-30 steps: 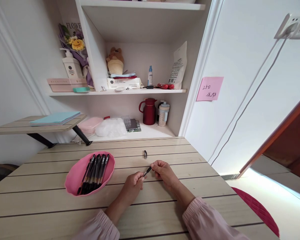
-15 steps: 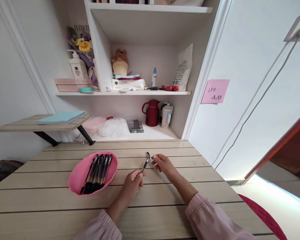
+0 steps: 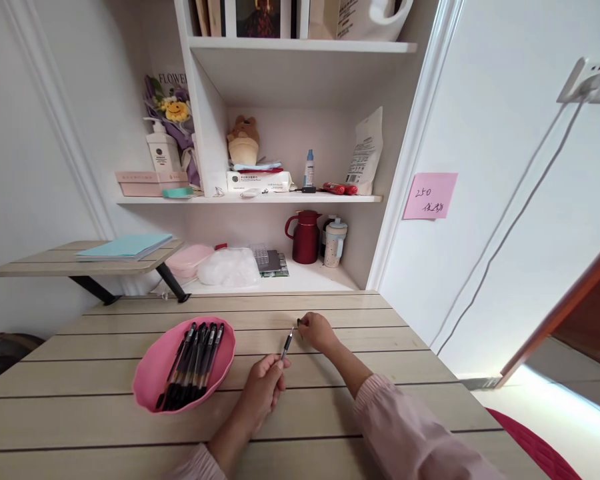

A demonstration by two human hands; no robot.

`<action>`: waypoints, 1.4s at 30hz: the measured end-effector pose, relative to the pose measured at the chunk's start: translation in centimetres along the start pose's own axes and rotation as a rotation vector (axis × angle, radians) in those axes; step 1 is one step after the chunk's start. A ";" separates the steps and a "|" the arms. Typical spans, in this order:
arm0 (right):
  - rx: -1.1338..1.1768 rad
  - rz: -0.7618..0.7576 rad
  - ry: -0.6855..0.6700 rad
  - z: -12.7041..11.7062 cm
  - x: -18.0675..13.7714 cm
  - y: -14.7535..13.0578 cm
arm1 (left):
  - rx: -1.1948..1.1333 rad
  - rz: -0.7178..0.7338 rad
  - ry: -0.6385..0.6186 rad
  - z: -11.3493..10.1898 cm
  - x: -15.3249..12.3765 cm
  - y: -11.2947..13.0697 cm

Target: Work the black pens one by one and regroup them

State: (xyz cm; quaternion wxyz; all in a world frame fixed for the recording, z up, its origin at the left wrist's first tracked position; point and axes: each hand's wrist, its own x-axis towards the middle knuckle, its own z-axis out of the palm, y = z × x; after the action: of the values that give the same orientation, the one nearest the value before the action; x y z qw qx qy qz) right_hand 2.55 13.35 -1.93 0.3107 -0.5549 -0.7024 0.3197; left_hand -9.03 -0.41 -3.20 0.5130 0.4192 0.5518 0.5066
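Note:
Between the fingers of my left hand is a black gel pen, its bare metal tip pointing up and away from me. Just beyond that tip, my right hand pinches a small black pen cap, which is mostly covered by the fingers. Cap and pen are apart. On the left, a pink scalloped dish holds several capped black pens lying side by side.
A small raised wooden shelf with blue paper stands at the table's back left. Behind the table, a white cabinet holds a red thermos jug, a speckled cup and a plastic bag.
My right hand has closed on the cap, which is now off the pen, baring its tip. My left hand still holds the pen. The view has tilted up slightly.

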 end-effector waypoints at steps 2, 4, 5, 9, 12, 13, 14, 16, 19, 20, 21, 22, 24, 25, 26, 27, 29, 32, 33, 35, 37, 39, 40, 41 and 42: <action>0.097 -0.004 -0.001 -1.0 -0.9 0.5 | 0.032 0.001 -0.017 0.2 0.0 0.0; 0.313 -0.006 0.022 -1.6 -2.0 1.0 | 0.061 0.008 -0.032 0.4 0.1 -0.1; 0.464 -0.005 0.035 -1.8 -2.5 1.1 | 0.076 0.012 -0.033 0.5 0.1 -0.1; 0.945 0.009 0.027 -1.8 -3.8 1.1 | 0.120 0.024 -0.021 0.6 0.2 -0.4; 1.022 0.019 0.002 -1.6 -4.1 0.6 | 0.149 0.025 -0.029 0.5 0.4 -0.7; 1.029 0.025 -0.004 -1.6 -4.1 0.3 | 0.158 0.028 -0.036 0.4 0.4 -0.8; 1.029 0.033 -0.007 -1.5 -4.2 0.1 | 0.162 0.032 -0.043 0.4 0.5 -0.9; 1.012 0.041 -0.016 -1.5 -4.5 -0.2 | 0.168 0.043 -0.047 0.3 0.6 -1.1; 0.972 0.011 -0.064 -1.4 -4.8 -0.3 | 0.173 0.051 -0.035 0.3 0.9 -1.3; 0.958 0.000 -0.083 -1.4 -5.0 -0.3 | 0.175 0.053 -0.034 0.3 0.9 -1.4; 0.945 -0.006 -0.094 -1.3 -5.1 -0.2 | 0.176 0.058 -0.036 0.2 1.0 -1.4; 0.935 -0.005 -0.096 -1.1 -5.1 -0.2 | 0.177 0.063 -0.041 0.2 1.1 -1.5; 0.922 0.008 -0.099 -0.9 -5.3 -0.1 | 0.178 0.073 -0.048 0.1 1.2 -1.6; 0.917 0.011 -0.116 -0.7 -5.5 -0.1 | 0.179 0.077 -0.049 0.1 1.2 -1.7; 0.911 0.010 -0.143 -0.6 -5.6 -0.1 | 0.179 0.080 -0.049 0.1 1.2 -1.7; 0.908 0.007 -0.173 -0.5 -5.7 -0.2 | 0.179 0.082 -0.049 0.1 1.2 -1.7; 0.906 0.000 -0.216 -0.2 -6.0 -0.4 | 0.182 0.088 -0.049 0.0 1.1 -1.7; 0.914 0.002 -0.218 0.1 -6.4 -0.7 | 0.193 0.100 -0.050 0.0 1.0 -1.7; 0.914 0.000 -0.216 0.2 -6.4 -0.8 | 0.205 0.110 -0.051 0.0 1.0 -1.7; 0.911 -0.008 -0.207 0.3 -6.5 -0.8 | 0.228 0.132 -0.052 0.0 1.0 -1.6; 0.915 -0.020 -0.198 0.4 -6.6 -0.8 | 0.257 0.151 -0.048 0.0 0.8 -1.4; 0.927 -0.024 -0.203 0.3 -6.8 -0.9 | 0.288 0.168 -0.042 0.1 0.6 -1.2; 0.935 -0.023 -0.208 0.3 -6.9 -1.0 | 0.305 0.180 -0.038 0.1 0.5 -1.1; 0.943 -0.021 -0.213 0.3 -7.0 -1.0 | 0.317 0.191 -0.033 0.2 0.3 -0.9; 0.948 -0.018 -0.215 0.3 -7.1 -1.1 | 0.323 0.201 -0.028 0.3 0.2 -0.7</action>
State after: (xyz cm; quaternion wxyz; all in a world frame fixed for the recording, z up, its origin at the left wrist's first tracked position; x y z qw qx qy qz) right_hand 3.05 6.21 -1.77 0.4576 -0.3100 -0.5124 0.6573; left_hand -8.76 -0.31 -3.95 0.3935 0.5562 0.5740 0.4542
